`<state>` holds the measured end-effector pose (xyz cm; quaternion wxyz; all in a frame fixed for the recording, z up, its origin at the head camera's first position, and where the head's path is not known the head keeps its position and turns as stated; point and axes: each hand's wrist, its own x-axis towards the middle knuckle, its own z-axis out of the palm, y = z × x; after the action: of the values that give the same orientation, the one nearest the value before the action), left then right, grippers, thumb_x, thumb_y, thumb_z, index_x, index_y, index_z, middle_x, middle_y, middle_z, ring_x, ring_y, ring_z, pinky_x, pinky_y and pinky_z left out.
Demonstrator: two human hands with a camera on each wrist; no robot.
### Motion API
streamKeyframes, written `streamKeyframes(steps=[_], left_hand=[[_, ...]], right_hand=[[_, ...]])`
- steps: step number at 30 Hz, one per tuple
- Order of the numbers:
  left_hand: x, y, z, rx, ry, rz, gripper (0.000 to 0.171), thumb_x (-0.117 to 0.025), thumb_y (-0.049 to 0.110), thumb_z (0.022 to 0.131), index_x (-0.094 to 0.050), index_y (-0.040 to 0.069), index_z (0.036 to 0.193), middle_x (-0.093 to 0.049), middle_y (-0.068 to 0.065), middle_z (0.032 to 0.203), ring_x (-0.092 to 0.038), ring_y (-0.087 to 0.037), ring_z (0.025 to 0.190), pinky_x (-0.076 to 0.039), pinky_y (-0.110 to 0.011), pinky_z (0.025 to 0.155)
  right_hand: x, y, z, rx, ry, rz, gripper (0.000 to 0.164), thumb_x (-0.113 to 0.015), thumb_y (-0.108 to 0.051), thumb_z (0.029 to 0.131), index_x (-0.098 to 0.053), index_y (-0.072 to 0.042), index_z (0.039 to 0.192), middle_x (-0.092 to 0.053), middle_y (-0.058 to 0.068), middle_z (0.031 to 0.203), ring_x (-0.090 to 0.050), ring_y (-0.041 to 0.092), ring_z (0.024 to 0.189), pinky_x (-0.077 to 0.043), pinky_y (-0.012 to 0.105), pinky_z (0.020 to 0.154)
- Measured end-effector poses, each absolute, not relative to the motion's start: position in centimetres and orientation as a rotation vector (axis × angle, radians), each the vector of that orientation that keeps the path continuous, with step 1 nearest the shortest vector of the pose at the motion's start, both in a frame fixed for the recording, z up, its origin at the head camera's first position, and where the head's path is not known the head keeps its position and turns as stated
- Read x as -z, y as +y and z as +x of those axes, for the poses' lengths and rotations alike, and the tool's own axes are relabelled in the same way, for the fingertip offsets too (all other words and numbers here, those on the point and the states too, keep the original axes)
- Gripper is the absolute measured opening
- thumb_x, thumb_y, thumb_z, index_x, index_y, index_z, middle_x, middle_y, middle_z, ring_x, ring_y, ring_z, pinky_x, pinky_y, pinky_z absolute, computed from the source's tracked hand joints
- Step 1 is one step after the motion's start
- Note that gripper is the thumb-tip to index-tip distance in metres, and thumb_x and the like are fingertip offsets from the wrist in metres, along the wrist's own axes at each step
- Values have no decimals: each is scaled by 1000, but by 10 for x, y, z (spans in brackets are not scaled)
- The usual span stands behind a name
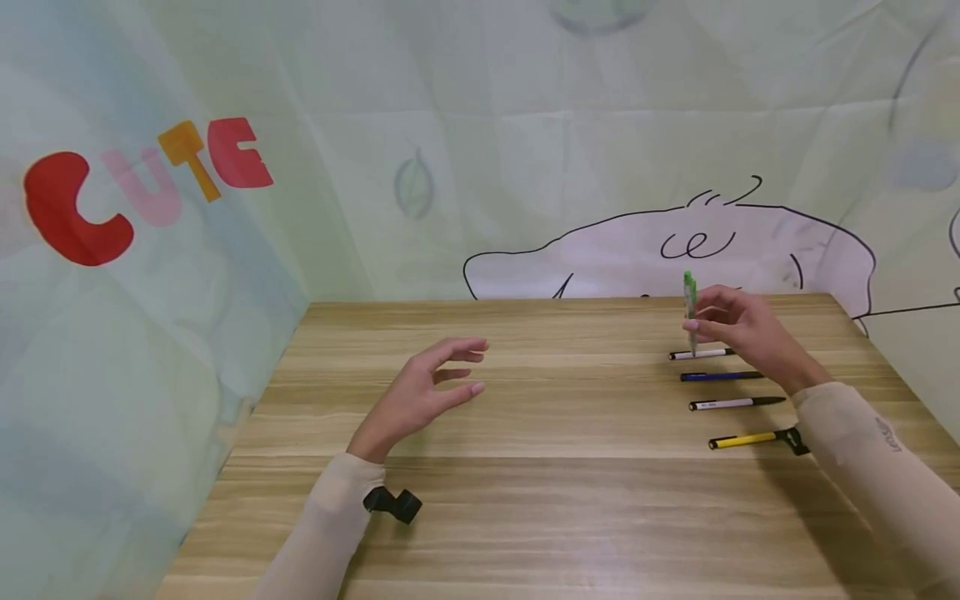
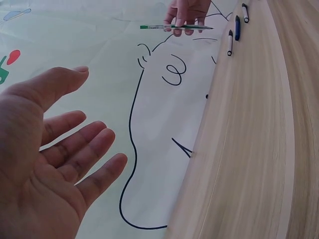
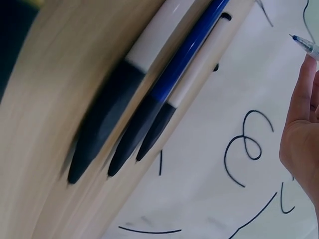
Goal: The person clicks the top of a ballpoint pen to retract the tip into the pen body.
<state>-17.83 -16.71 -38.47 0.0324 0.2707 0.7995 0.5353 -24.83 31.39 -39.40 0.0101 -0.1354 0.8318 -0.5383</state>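
My right hand (image 1: 738, 325) pinches a clear pen with a green end (image 1: 690, 304), upright with its tip down, over the far right of the table. Below it lies a white pen with a dark grip (image 1: 701, 355). Nearer me follow a blue pen (image 1: 720, 377), another white-and-black pen (image 1: 735, 404) and a yellow pen (image 1: 742, 440), roughly parallel. In the right wrist view, the clear pen's tip (image 3: 302, 44) shows at the right edge. My left hand (image 1: 420, 392) hovers over the left-middle of the table, fingers loosely bent, holding nothing; its palm (image 2: 50, 199) fills the left wrist view's left side.
The wood-grain table (image 1: 525, 500) ends at a hanging cloth backdrop (image 1: 450, 167) behind and on both sides. Black wrist cameras sit on both sleeves; the left one (image 1: 393, 504) stands out over the table. The right sleeve (image 1: 877, 450) passes beside the yellow pen.
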Motion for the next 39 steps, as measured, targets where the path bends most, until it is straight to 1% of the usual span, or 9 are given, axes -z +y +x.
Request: streamKeyframes(steps=[3,10,16,21,24,27,31,35,39], left_hand=[[384,-166,-179,-1647,2462,839,51,-74,16,94,-56,20,142,-58,-1,140,-56,-26,128,-51,-41,106],[382,-163,-181,-1653,2460,836,51,-74,14,94,-57,18,141,-59,-1,140,-56,-24,128,-50,-42,107],[380,-162,-182,-1671,2455,859,51,-74,13,94,-57,16,141,-59,-3,139,-57,-27,128,-50,-42,107],[379,-161,-183,-1677,2462,873,52,-76,15,93,-57,18,141,-60,-1,139,-58,-25,127,-51,-39,106],[378,-160,-184,-1676,2474,871,52,-77,15,92,-58,19,141,-60,0,138,-58,-23,127,-51,-39,106],[378,-158,-185,-1675,2483,872,52,-76,14,92,-58,19,141,-60,0,138,-58,-23,127,-51,-39,106],[377,-156,-186,-1682,2476,894,52,-76,12,92,-57,17,141,-60,-1,139,-58,-23,127,-51,-39,106],[375,-153,-187,-1694,2465,924,53,-76,12,92,-57,16,141,-60,-1,139,-58,-26,128,-51,-39,106],[375,-152,-187,-1685,2471,940,54,-77,14,92,-57,18,142,-60,0,139,-58,-25,128,-52,-37,105]], right_hand=[[392,308,-245,1679,2582,-434,32,-72,-15,95,-58,-2,121,-67,6,107,-71,21,95,-63,38,81],[388,294,-236,1706,2529,-517,31,-72,-14,95,-58,-3,120,-66,10,108,-70,26,97,-63,42,80],[387,281,-230,1758,2457,-620,27,-71,-9,96,-55,0,116,-66,13,105,-71,22,93,-63,45,77],[387,271,-227,1776,2409,-665,26,-69,-6,96,-55,0,118,-64,19,107,-72,22,94,-63,43,76],[386,264,-224,1778,2396,-665,28,-70,-7,96,-55,-1,120,-64,19,108,-71,26,96,-63,42,77],[384,258,-220,1774,2387,-661,31,-71,-9,96,-55,-2,121,-63,17,108,-71,26,97,-63,42,77],[383,250,-216,1769,2370,-683,33,-70,-9,96,-54,1,123,-62,16,108,-70,24,97,-63,46,77],[382,243,-213,1767,2348,-714,31,-69,-8,97,-54,3,122,-64,16,107,-70,28,97,-62,50,77],[382,237,-210,1773,2338,-730,28,-69,-7,97,-55,-1,120,-64,15,106,-70,32,96,-62,52,76]])
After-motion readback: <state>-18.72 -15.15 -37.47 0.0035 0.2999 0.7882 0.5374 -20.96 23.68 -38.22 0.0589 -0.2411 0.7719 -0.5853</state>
